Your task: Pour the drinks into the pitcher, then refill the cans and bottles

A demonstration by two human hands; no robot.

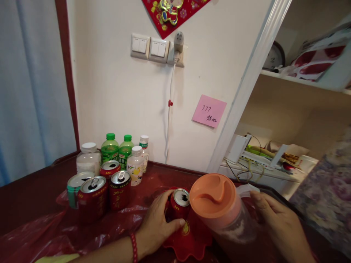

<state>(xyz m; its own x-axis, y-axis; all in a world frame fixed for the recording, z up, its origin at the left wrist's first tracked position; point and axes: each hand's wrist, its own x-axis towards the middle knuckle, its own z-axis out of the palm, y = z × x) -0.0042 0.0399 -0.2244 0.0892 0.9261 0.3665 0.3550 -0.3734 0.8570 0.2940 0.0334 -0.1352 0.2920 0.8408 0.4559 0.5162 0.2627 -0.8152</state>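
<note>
My left hand [153, 221], with a red bead bracelet at its wrist, is wrapped round an opened red drink can [178, 208]. The can stands upright over a red dish with a scalloped rim [189, 250]. Right beside it is a clear plastic jug [241, 228] with an orange lid [212, 197], tilted so that the lid faces left, close to the can's top. My right hand [279, 226] grips the jug at its handle side; part of the grip is blurred. Whether any liquid is flowing I cannot tell.
On the dark red table [153, 175] at left stand several opened cans [93, 201], two green-capped bottles [110, 148] and white-capped bottles [89, 160]. Crumpled red plastic film [120, 223] lies in front. Behind is a wall with a plugged-in cord [170, 128]; shelves [301, 82] are at right.
</note>
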